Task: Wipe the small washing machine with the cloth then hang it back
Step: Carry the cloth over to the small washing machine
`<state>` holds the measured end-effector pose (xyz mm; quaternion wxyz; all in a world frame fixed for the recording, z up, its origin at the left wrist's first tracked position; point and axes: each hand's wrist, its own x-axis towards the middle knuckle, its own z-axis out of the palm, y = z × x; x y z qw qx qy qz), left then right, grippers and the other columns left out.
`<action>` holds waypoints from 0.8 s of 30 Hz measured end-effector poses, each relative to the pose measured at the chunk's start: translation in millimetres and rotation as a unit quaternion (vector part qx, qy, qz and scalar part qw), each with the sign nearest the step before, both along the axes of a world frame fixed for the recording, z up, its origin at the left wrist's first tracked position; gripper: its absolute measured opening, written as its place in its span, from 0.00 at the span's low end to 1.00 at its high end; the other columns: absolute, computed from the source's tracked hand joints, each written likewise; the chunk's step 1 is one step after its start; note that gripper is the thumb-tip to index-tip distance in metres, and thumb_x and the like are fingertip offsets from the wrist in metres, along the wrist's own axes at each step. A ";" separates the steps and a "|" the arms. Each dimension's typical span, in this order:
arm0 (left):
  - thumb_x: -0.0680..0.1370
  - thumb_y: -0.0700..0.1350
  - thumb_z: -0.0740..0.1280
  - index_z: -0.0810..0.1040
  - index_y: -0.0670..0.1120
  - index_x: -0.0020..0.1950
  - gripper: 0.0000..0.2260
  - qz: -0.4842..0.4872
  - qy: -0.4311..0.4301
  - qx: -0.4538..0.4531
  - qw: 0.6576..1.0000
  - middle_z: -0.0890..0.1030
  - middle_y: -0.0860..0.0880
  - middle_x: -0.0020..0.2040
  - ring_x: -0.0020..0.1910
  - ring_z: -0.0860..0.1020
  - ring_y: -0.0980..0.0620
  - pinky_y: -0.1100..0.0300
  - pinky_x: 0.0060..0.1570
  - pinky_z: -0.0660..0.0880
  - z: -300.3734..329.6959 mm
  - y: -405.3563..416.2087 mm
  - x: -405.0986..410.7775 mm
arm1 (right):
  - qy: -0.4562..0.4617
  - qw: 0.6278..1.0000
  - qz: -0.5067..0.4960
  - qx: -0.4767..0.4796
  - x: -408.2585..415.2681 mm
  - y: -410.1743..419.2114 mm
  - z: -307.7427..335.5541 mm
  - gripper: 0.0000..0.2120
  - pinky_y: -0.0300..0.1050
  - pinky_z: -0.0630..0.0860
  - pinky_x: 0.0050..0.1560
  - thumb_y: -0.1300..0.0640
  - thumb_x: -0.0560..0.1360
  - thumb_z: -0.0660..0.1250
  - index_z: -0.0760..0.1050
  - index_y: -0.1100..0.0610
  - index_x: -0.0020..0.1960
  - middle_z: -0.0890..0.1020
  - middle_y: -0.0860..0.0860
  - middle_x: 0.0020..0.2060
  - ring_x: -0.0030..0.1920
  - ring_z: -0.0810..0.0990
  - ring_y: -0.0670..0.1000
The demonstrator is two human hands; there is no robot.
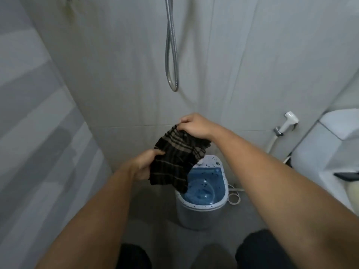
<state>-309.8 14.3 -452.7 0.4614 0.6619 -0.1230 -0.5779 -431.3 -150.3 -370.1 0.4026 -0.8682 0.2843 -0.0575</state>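
Observation:
A dark brown cloth (176,162) with tan stripes hangs in the air above the small washing machine (202,210). My left hand (144,166) grips the cloth's left edge. My right hand (194,126) pinches its top corner, higher and farther from me. The machine stands on the floor by the wall. It has a grey body, a white speckled rim and a blue see-through lid (204,185). The cloth hides the lid's left part.
A metal shower hose (172,55) loops down the tiled wall above. At the right stand a white toilet (334,152) and a bidet sprayer (287,121) on the wall. A white cord (234,195) lies beside the machine. My knees show at the bottom.

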 end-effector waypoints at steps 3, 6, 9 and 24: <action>0.83 0.52 0.54 0.81 0.42 0.59 0.21 0.037 0.048 -0.037 0.998 0.87 0.38 0.52 0.52 0.84 0.40 0.46 0.55 0.78 -5.5 5.3 -39.0 | -0.021 0.994 0.025 -0.106 -39.0 35.1 -23.9 0.07 0.48 0.77 0.53 0.59 0.75 0.67 0.83 0.58 0.47 0.86 0.55 0.44 0.47 0.82 0.54; 0.79 0.57 0.55 0.81 0.43 0.56 0.22 0.076 0.119 -0.118 0.983 0.86 0.39 0.50 0.45 0.85 0.40 0.44 0.50 0.80 -2.0 7.6 -55.6 | -0.032 0.983 0.058 -0.170 -68.9 61.5 -40.5 0.08 0.50 0.78 0.52 0.57 0.75 0.68 0.84 0.53 0.50 0.85 0.54 0.47 0.48 0.81 0.56; 0.79 0.63 0.56 0.83 0.44 0.53 0.26 0.089 0.127 -0.161 0.975 0.86 0.42 0.46 0.42 0.84 0.43 0.50 0.42 0.82 6.6 10.3 -69.5 | -0.022 0.973 0.088 -0.213 -95.0 80.5 -50.8 0.11 0.49 0.76 0.54 0.51 0.75 0.69 0.83 0.50 0.56 0.80 0.53 0.52 0.52 0.80 0.55; 0.77 0.41 0.63 0.81 0.39 0.53 0.11 -0.005 -0.011 -0.074 0.997 0.85 0.41 0.45 0.41 0.83 0.43 0.52 0.46 0.80 37.0 30.2 -106.9 | -0.129 0.948 -0.120 0.265 -173.9 51.1 -64.0 0.19 0.56 0.76 0.62 0.50 0.72 0.75 0.80 0.46 0.62 0.85 0.50 0.58 0.60 0.82 0.53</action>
